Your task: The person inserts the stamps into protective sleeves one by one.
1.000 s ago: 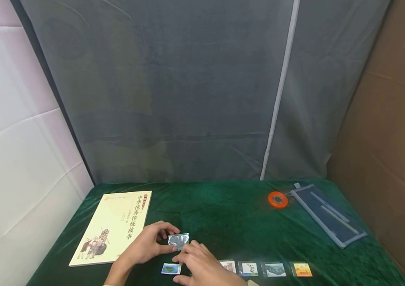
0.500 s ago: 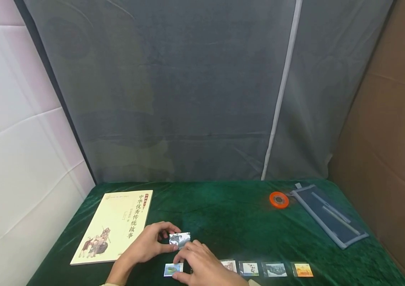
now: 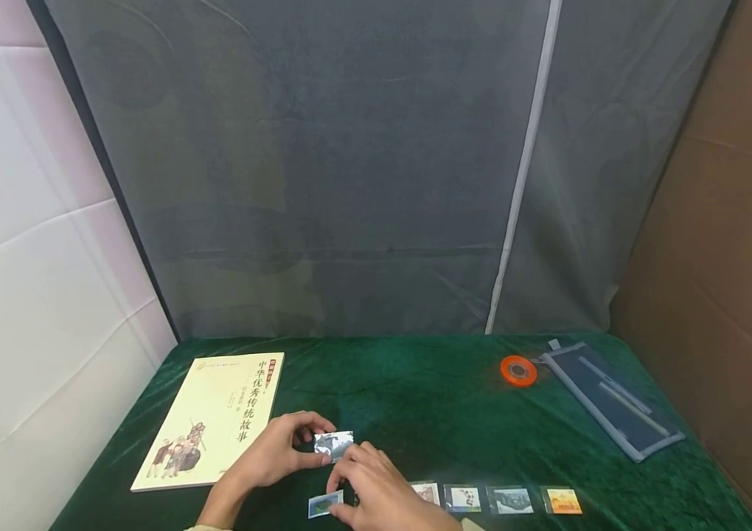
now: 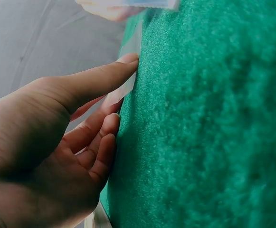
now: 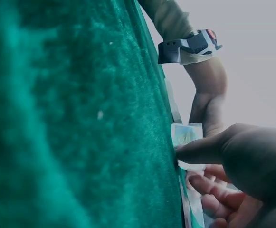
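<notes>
My left hand (image 3: 276, 451) pinches a small clear plastic sleeve (image 3: 334, 444) between thumb and fingers, just over the green cloth. In the left wrist view the thumb presses the flat of the sleeve (image 4: 127, 90). My right hand (image 3: 379, 493) pinches a small stamp with a blue and green picture (image 3: 321, 505), thumb on its face. That stamp (image 5: 187, 133) is tilted up off the cloth in the right wrist view. It is nearer the body than the sleeve, and the two are apart.
Several small picture stamps (image 3: 510, 501) lie in a row to the right, partly behind the right hand. A cream book (image 3: 217, 413) lies at the left. A round orange case (image 3: 518, 371) and a grey mesh zip pouch (image 3: 615, 405) lie at the back right.
The right thumb has come down onto the stamp, and the stamp has lifted and tilted, shifting slightly right. The left hand still holds the sleeve in nearly the same place.
</notes>
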A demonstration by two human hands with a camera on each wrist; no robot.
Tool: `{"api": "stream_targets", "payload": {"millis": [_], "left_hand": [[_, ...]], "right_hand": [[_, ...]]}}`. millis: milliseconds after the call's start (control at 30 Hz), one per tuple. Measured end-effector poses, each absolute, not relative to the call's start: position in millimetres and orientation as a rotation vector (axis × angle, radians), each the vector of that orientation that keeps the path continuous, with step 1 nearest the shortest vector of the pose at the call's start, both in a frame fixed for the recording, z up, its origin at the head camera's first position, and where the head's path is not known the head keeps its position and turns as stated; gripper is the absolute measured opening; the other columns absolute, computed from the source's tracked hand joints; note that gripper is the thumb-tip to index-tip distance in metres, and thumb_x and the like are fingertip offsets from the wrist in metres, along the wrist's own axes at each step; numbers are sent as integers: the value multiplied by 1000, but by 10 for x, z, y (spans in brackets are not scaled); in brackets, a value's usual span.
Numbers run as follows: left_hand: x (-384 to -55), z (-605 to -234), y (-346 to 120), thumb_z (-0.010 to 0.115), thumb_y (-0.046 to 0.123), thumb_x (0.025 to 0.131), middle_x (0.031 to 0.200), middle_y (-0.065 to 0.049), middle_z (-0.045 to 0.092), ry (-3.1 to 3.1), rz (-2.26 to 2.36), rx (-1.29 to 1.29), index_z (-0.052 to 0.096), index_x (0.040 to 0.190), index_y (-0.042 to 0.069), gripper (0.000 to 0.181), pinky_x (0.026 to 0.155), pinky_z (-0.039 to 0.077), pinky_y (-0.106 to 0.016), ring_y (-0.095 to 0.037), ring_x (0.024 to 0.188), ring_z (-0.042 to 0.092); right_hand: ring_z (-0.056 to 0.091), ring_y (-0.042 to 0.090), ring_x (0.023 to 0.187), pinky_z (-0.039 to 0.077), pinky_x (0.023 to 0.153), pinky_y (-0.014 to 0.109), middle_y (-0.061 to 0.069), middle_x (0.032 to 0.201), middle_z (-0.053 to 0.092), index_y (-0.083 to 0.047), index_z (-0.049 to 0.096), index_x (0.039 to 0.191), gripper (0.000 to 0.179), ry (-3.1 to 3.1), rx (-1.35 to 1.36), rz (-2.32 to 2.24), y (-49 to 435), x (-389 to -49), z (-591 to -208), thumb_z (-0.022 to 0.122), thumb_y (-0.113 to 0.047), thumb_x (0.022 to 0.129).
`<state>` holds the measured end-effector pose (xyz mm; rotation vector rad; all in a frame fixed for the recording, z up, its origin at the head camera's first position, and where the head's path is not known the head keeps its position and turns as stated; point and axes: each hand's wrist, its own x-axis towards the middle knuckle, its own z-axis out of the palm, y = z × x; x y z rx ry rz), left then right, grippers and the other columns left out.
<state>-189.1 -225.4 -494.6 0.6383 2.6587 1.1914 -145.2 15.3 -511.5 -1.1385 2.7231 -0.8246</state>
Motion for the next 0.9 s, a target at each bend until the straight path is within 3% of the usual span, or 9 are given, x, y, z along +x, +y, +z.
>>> {"api": "stream_targets", "payload": {"millis": [200,467,700,900], "left_hand": [[-1889,-4934,-2251,90,25,90,107,6,75,2656,1193,642,77,121,17,34,77,51,-25,-9,91,60],[-1886,-4945,-2109,81,16,98,94,6,74,2659,1278,624,78,115,14,18,71,56,-24,-4,82,67],[-1887,-4931,-1708,79,26,101,96,10,75,2712,1362,584,80,107,23,6,73,57,-25,-6,83,67],[-1961,-4775,-1229,77,31,103,99,6,83,2636,1608,525,77,107,23,9,83,59,-27,-14,91,78]], "right_hand": [[50,-5,101,44,87,17,-20,107,66,-32,75,96,8,2598,-1205,-1024,208,-1450,-5020,83,-30,97],[52,-2,75,43,66,16,-9,84,62,-31,71,100,8,2480,-1040,-1382,672,-1610,-4960,79,-29,100],[60,3,72,51,67,25,-8,86,70,-25,71,104,8,2501,-761,-1588,1263,-1826,-4977,78,-28,102],[56,7,65,44,55,26,1,83,71,-21,74,108,8,2554,-653,-1816,1505,-1929,-4906,78,-20,101]]}}
